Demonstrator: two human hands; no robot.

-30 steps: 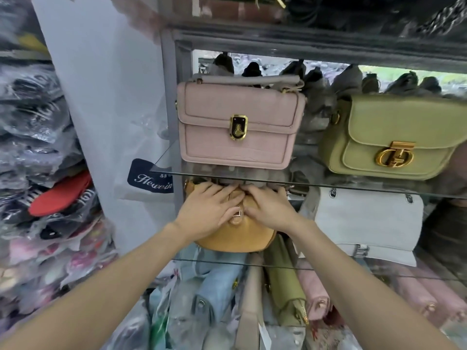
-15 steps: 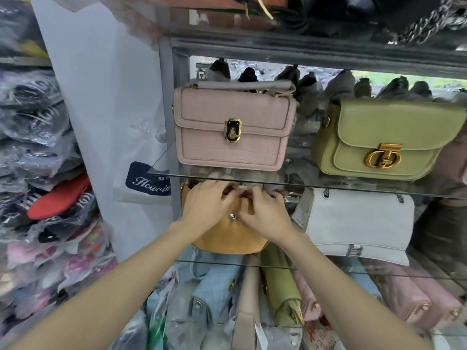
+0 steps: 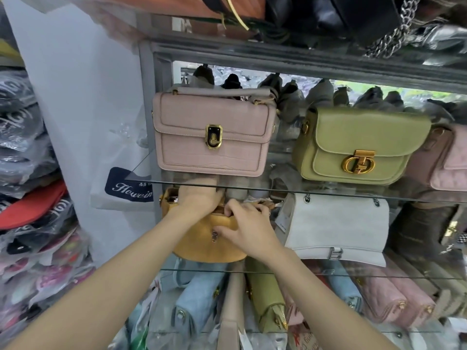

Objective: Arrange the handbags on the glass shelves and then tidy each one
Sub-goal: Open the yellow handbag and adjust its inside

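A: Nearest: right hand (image 3: 249,229), fingers curled narrow on flap of mustard handbag (image 3: 209,245), thumb beside clasp.
B: Left hand (image 3: 199,198)?
A: Reached into bag's top, under glass shelf (image 3: 328,194); finger spread hidden, could not tell.
B: Bag's location?
A: Middle shelf, left end, beside white handbag (image 3: 336,223). Above: pink handbag (image 3: 214,135), green handbag (image 3: 361,145).
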